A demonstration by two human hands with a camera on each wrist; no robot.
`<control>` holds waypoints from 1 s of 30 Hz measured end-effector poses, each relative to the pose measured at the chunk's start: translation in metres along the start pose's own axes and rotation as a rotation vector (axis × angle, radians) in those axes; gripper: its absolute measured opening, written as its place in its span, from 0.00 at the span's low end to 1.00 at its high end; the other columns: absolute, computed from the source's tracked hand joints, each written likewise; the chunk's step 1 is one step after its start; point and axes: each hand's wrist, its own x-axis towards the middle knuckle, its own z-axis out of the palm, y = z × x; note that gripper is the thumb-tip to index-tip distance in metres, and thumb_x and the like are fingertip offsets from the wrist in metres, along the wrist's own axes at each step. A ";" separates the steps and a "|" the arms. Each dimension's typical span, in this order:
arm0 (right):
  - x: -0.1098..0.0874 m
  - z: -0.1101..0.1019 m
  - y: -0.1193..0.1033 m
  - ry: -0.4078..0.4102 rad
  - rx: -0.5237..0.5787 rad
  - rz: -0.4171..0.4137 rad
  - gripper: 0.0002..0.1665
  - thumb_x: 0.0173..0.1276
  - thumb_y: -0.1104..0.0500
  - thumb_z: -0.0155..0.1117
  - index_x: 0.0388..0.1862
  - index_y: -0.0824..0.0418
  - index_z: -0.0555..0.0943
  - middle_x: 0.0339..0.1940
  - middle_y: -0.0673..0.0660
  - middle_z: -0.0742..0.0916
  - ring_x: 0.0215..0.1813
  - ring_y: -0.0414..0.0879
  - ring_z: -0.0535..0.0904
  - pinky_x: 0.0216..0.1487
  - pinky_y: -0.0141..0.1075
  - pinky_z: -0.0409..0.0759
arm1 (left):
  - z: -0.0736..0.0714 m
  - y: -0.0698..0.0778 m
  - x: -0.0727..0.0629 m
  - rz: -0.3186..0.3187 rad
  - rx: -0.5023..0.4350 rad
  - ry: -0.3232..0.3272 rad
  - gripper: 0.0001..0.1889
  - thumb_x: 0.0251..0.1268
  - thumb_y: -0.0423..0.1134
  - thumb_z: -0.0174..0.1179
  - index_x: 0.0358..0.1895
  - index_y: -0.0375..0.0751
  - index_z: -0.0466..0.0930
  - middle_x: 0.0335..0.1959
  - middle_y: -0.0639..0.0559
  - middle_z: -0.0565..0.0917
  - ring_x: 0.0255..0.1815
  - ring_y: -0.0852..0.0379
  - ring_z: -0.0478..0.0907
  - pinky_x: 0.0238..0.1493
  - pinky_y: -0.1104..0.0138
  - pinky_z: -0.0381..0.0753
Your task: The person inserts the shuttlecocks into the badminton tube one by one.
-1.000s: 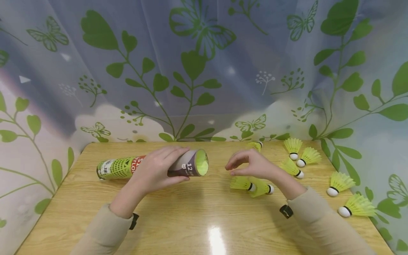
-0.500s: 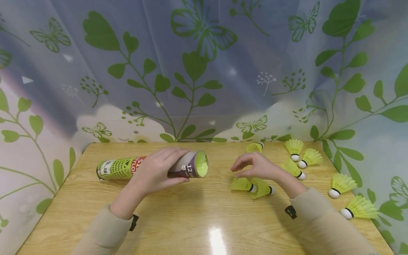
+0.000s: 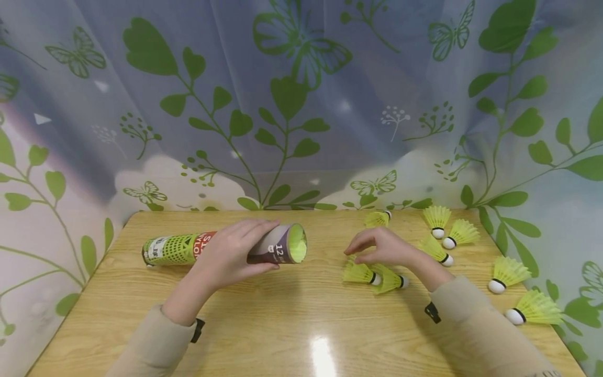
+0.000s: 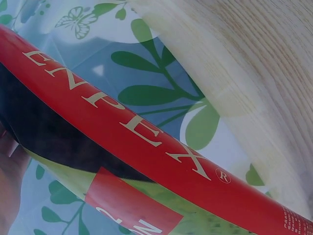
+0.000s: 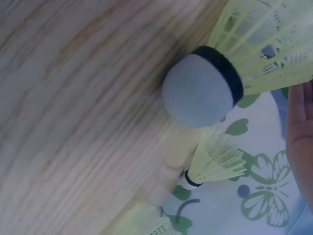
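My left hand (image 3: 231,251) grips a shuttlecock tube (image 3: 176,250) round its middle, and the tube lies sideways above the table. The tube's uncapped end faces right, showing yellow-green inside. In the left wrist view the tube (image 4: 112,117) shows its red side with ENPEX lettering. My right hand (image 3: 386,246) hovers with bent fingers and a gap between thumb and fingertips, just above a yellow shuttlecock (image 3: 358,272). Beside that one lies a second shuttlecock (image 3: 390,280), partly overlapped by it. In the right wrist view, fingers (image 5: 299,112) sit near the skirt of a white-tipped shuttlecock (image 5: 200,90).
Several more yellow shuttlecocks lie on the right of the wooden table (image 3: 264,335), among them a shuttlecock (image 3: 378,218) at the back edge and a shuttlecock (image 3: 534,308) at the right edge. A patterned curtain (image 3: 301,131) hangs behind and at both sides.
My right hand has moved slightly right and down, nearer the shuttlecock pair. The left hand and tube stay almost where they were.
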 end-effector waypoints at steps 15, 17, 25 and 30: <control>0.004 0.002 -0.006 -0.056 -0.145 -0.056 0.05 0.68 0.68 0.74 0.40 0.61 0.93 0.41 0.54 0.93 0.46 0.46 0.91 0.54 0.38 0.92 | 0.001 0.001 -0.001 0.006 -0.007 0.008 0.45 0.44 0.53 0.86 0.67 0.38 0.80 0.57 0.42 0.89 0.54 0.45 0.89 0.55 0.52 0.92; 0.004 0.001 -0.006 -0.059 -0.158 -0.046 0.06 0.68 0.68 0.74 0.38 0.59 0.93 0.40 0.52 0.93 0.45 0.44 0.91 0.53 0.36 0.91 | 0.001 0.001 -0.001 0.006 -0.007 0.008 0.45 0.44 0.53 0.86 0.67 0.38 0.80 0.57 0.42 0.89 0.54 0.45 0.89 0.55 0.52 0.92; 0.003 -0.003 -0.006 -0.070 -0.178 -0.023 0.06 0.70 0.66 0.73 0.37 0.56 0.92 0.38 0.50 0.92 0.40 0.36 0.87 0.47 0.34 0.90 | 0.001 0.001 -0.001 0.006 -0.004 0.005 0.44 0.44 0.53 0.86 0.67 0.37 0.81 0.57 0.42 0.89 0.55 0.45 0.89 0.56 0.51 0.91; 0.001 -0.007 -0.007 -0.057 -0.181 -0.007 0.04 0.72 0.65 0.71 0.37 0.58 0.90 0.36 0.50 0.92 0.39 0.36 0.86 0.45 0.34 0.89 | 0.001 0.001 0.000 0.002 -0.004 0.001 0.44 0.45 0.53 0.86 0.66 0.37 0.81 0.57 0.42 0.89 0.54 0.45 0.89 0.55 0.52 0.91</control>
